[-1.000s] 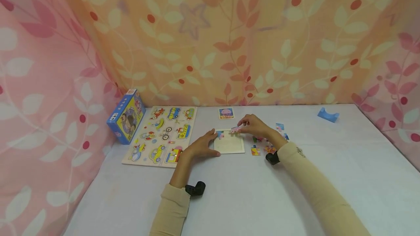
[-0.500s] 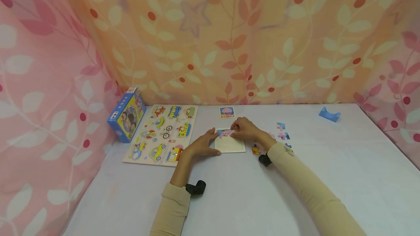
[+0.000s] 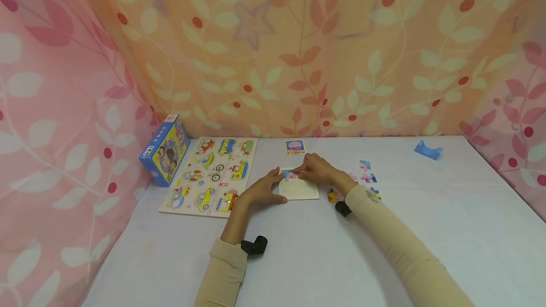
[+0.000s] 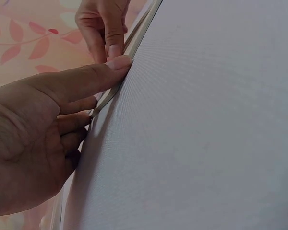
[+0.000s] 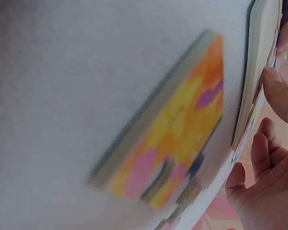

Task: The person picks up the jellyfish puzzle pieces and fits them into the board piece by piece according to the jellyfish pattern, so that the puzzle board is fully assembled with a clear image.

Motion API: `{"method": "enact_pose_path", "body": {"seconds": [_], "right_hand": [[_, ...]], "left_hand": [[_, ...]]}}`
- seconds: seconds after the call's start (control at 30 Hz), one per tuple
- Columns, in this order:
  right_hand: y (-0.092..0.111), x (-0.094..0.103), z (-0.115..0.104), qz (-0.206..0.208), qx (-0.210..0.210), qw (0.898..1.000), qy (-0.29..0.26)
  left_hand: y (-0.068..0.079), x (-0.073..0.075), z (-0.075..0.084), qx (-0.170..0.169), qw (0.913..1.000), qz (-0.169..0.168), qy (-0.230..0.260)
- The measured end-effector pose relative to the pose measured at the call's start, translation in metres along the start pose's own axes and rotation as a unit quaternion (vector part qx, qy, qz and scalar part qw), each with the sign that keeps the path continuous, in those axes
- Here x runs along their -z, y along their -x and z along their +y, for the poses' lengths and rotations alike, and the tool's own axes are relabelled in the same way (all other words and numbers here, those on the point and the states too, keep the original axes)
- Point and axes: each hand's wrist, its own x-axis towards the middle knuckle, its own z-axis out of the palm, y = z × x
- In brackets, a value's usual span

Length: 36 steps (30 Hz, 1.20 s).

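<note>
A small pale puzzle tray [image 3: 298,191] lies mid-table, with joined blue and pink puzzle pieces [image 3: 290,175] along its far edge. My left hand [image 3: 262,189] grips the tray's left side; the left wrist view shows the thumb [image 4: 93,79] on its near edge and the fingers curled beyond. My right hand [image 3: 317,168] presses at the pieces with its fingertips. In the right wrist view its thumb [image 5: 278,93] touches the top of the tray, the other fingers bent loosely. Whether a piece is pinched there is hidden.
Loose puzzle pieces [image 3: 368,177] lie right of the tray, partly under the right forearm. A small picture card [image 3: 295,147] is behind it. Left are a vehicle peg board [image 3: 215,174] and an upright blue box [image 3: 166,153]. A blue curved holder [image 3: 428,150] sits far right.
My right hand has brought a pink puzzle piece left and down into the tray beside the corner piece, then shifted slightly further left. The left hand has stayed at the tray.
</note>
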Motion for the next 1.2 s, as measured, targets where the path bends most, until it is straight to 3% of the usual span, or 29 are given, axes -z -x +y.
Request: {"method": "enact_pose_path", "body": {"seconds": [0.3, 0.47, 0.63, 0.87, 1.07, 1.2], "right_hand": [[-0.001, 0.004, -0.001, -0.012, -0.086, 0.996, -0.024], [0.001, 0.011, 0.003, -0.008, -0.057, 0.996, -0.072], [0.016, 0.027, 0.018, 0.035, -0.041, 0.994, -0.096], [0.051, 0.051, 0.054, 0.054, -0.113, 0.988, -0.087], [0.097, 0.077, 0.100, 0.089, -0.161, 0.982, -0.034], [0.120, 0.088, 0.115, 0.098, -0.185, 0.978, -0.011]], "left_hand": [[0.000, 0.001, 0.002, 0.001, 1.0000, 0.002, 0.009], [-0.001, -0.001, 0.001, -0.005, 1.0000, 0.000, 0.006], [0.000, -0.001, -0.001, -0.008, 0.9999, 0.002, 0.006], [0.004, -0.002, -0.003, -0.009, 0.9999, 0.007, 0.011], [0.002, -0.004, -0.004, -0.005, 0.9999, 0.006, 0.007], [0.000, -0.003, -0.004, -0.006, 0.9999, 0.010, 0.004]]}}
